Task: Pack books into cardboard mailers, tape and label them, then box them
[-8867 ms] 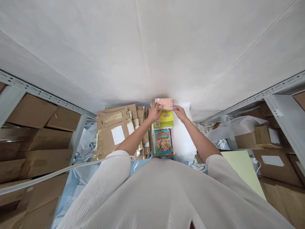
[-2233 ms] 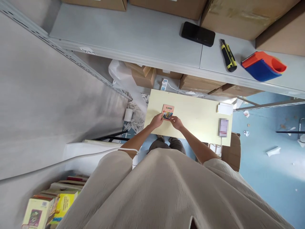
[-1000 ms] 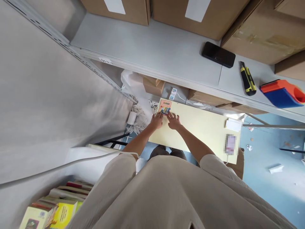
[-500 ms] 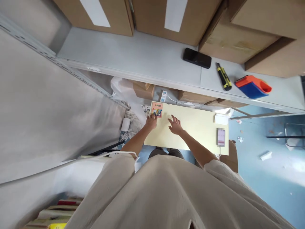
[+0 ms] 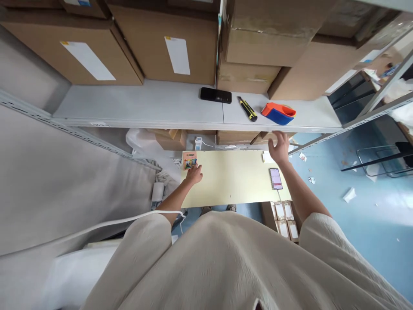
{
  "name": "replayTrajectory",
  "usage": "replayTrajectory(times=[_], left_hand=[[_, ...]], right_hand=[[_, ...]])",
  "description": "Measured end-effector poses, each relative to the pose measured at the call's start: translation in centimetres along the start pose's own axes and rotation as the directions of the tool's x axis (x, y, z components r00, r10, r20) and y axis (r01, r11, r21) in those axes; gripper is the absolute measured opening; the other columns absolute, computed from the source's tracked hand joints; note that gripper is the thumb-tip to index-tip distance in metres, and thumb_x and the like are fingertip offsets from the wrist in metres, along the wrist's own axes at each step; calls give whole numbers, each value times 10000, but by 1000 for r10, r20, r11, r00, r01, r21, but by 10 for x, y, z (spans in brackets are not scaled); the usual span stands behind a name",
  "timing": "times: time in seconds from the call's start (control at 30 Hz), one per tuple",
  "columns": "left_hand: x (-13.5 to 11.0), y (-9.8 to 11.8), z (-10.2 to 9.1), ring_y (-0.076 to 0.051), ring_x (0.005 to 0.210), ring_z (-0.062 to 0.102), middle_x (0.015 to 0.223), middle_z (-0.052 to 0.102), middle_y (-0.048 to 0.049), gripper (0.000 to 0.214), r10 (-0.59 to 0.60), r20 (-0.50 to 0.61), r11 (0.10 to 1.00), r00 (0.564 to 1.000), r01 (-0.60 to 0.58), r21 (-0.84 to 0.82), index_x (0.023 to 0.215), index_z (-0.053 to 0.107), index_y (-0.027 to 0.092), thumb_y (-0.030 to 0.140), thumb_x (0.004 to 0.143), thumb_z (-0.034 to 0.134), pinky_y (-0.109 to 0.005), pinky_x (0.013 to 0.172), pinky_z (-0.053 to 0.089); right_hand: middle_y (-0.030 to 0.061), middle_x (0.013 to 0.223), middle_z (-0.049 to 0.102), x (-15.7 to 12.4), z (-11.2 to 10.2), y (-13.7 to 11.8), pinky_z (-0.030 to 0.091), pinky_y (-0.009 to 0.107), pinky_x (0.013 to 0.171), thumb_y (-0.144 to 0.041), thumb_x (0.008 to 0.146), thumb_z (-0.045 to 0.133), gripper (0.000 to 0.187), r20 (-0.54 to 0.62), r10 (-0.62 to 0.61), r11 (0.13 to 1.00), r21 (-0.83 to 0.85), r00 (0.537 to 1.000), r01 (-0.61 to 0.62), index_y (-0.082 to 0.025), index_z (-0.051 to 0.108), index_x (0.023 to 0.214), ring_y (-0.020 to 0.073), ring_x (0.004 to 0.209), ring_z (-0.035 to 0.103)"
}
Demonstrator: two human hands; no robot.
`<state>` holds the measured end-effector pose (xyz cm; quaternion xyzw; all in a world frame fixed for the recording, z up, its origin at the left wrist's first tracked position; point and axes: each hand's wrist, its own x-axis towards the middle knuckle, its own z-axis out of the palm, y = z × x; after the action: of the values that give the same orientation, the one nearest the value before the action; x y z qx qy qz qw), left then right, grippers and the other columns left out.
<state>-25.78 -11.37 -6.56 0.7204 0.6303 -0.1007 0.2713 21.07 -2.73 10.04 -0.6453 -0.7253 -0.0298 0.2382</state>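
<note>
A small pink booklet or flat box (image 5: 189, 160) with colourful pictures lies at the far left corner of the pale yellow table (image 5: 226, 178). My left hand (image 5: 194, 174) is open beside its lower right corner, fingertips at or on it. Raised in front of the shelf edge, my right hand (image 5: 279, 147) is open and holds nothing, thumb and fingers apart. Just above it on the grey shelf (image 5: 145, 103) sits an orange and blue plastic piece (image 5: 278, 113). A yellow and black box cutter (image 5: 248, 109) and a black phone (image 5: 216, 95) lie to its left.
Cardboard boxes (image 5: 167, 47) line the back of the shelf. A lit phone (image 5: 275, 178) on a cable lies at the table's right, near a white paper stack (image 5: 267, 157). An open carton of small boxes (image 5: 285, 217) stands below. A white cable (image 5: 119, 219) crosses at left.
My right hand has moved from above the table up and right to the shelf edge. My left hand stays by the pink item. The view has tilted up and turned right.
</note>
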Motion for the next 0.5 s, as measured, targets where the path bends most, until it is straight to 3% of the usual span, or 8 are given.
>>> replayTrajectory(times=[0.1,0.23,0.5], left_hand=[[-4,37,-5,-353,1610,534,1790,464,-200,566,52,-33,998,998,-53,-25,1654,540,205,250,1090,518,-471,1289,476],[-11,82,-4,-328,1620,539,1822,438,-155,565,88,-41,994,995,-90,-67,1667,551,237,300,1106,536,-432,1312,461],[-28,138,17,-327,1604,560,1809,462,-158,567,61,4,996,998,-61,-64,1653,590,224,287,1090,556,-429,1309,475]], right_hand=[[251,1621,561,47,-25,24,471,657,1151,-439,1118,447,638,-65,-13,993,-117,998,6,-223,491,1717,452,1423,534],[265,1681,526,94,-35,41,407,681,1158,-423,1083,472,727,65,-34,970,-239,997,48,-191,425,1770,482,1442,463],[302,1443,681,124,-20,62,289,732,1157,-300,1087,460,558,156,-145,959,-219,977,178,-91,601,1585,454,1362,471]])
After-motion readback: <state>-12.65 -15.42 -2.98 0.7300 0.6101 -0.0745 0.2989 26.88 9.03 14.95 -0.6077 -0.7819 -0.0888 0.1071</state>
